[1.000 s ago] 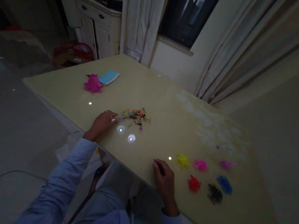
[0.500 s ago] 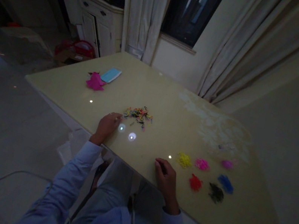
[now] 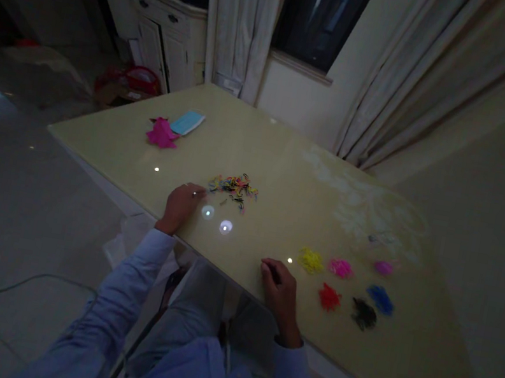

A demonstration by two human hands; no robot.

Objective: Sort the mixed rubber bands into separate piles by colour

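A loose pile of mixed-colour little strips [image 3: 235,185], which look like small rubber bands, lies mid-table. My left hand [image 3: 182,204] rests at its left edge, fingers curled together; whether anything is between the fingertips cannot be made out. Near the front edge of the table, my right hand [image 3: 280,289] is closed with thumb and forefinger together, what they hold hidden. To its right lie single-colour piles: yellow [image 3: 311,260], pink [image 3: 340,268], red [image 3: 329,297], black [image 3: 364,314], blue [image 3: 380,299] and purple [image 3: 383,268].
The pale yellow table [image 3: 277,154] reflects several lamps. A blue face mask [image 3: 188,122] and crumpled magenta wrapping [image 3: 163,133] lie at the far left. A clear plastic piece [image 3: 382,238] sits behind the purple pile. Beyond stand a white cabinet [image 3: 161,38] and curtains [image 3: 241,26].
The camera view has shifted slightly, so the table and piles appear a little higher. Both hands stay nearly in place, the left beside the mixed pile.
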